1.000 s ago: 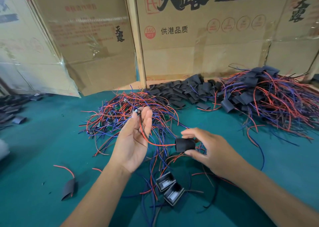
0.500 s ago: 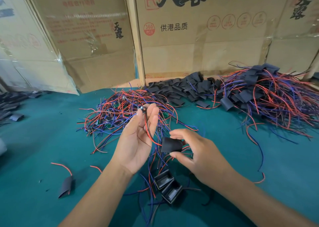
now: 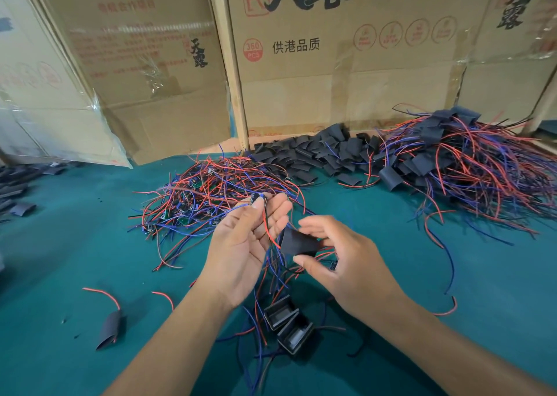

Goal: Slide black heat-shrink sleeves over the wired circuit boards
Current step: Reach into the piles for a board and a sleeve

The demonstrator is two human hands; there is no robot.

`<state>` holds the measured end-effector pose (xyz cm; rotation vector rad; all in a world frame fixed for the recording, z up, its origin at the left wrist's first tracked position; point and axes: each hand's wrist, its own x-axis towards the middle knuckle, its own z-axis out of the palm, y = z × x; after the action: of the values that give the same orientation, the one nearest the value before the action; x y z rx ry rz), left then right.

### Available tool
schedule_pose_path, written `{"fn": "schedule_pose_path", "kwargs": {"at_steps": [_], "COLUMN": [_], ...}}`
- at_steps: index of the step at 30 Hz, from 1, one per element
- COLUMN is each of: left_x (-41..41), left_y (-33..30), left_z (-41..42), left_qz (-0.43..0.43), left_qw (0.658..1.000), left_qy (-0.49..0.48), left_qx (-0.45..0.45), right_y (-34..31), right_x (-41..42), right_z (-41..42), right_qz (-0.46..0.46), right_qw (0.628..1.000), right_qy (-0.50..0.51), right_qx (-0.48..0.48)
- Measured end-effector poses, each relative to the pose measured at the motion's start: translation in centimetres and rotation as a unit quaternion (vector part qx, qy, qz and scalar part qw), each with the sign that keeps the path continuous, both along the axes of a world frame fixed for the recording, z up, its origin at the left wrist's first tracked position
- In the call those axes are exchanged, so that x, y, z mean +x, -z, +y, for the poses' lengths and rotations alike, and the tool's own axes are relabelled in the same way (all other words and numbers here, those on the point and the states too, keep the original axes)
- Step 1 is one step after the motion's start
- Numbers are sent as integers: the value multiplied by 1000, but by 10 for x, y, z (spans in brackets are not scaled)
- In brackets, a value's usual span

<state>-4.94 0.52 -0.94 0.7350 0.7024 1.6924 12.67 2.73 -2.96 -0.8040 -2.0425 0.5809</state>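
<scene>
Teal felt-covered table (image 3: 75, 245) carries a tangled pile of red and blue wired green circuit boards (image 3: 205, 196) ahead of me. Pile of flat black heat-shrink sleeves (image 3: 313, 154) lies behind it. My left hand (image 3: 241, 251) pinches one small wired circuit board (image 3: 258, 198) at the fingertips, wires hanging down. My right hand (image 3: 346, 263) pinches a black heat-shrink sleeve (image 3: 298, 242) just beside those wires.

A teal counter (image 3: 75, 245) is being shown under red, blue and black wires (image 3: 211, 184), black heat-shrink sleeves (image 3: 313, 154), and brown cardboard boxes (image 3: 346, 94) printed black and red.
</scene>
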Motion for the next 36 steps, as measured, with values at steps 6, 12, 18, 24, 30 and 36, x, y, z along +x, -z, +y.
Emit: {"fn": "schedule_pose_path", "kwargs": {"at_steps": [6,12,18,24,30,36], "left_x": [-1,-8,-23,-26,-27,-31], "left_y": [5,3,-1,-5,-9,-11], "left_z": [2,3,4,2,3,3], "left_qz": [47,50,-12,-64,-122,-189], "left_qw": [996,993,992,994,991,981], "left_qy": [-77,-103,-112,-83,-44,5], "left_qx": [-2,-26,-53,-45,-18,38], "right_y": [-1,-2,-7,-1,-5,-13], "right_x": [4,11,35,37,32,32], "right_z": [2,11,33,40,32,20], "right_qz": [-40,-138,-158,-132,-7,181], "right_qw": [999,989,987,986,935,732], "right_qy": [10,34,-20,-48,-191,-299], "right_qx": [6,36,-35,-85,-300,-585]}}
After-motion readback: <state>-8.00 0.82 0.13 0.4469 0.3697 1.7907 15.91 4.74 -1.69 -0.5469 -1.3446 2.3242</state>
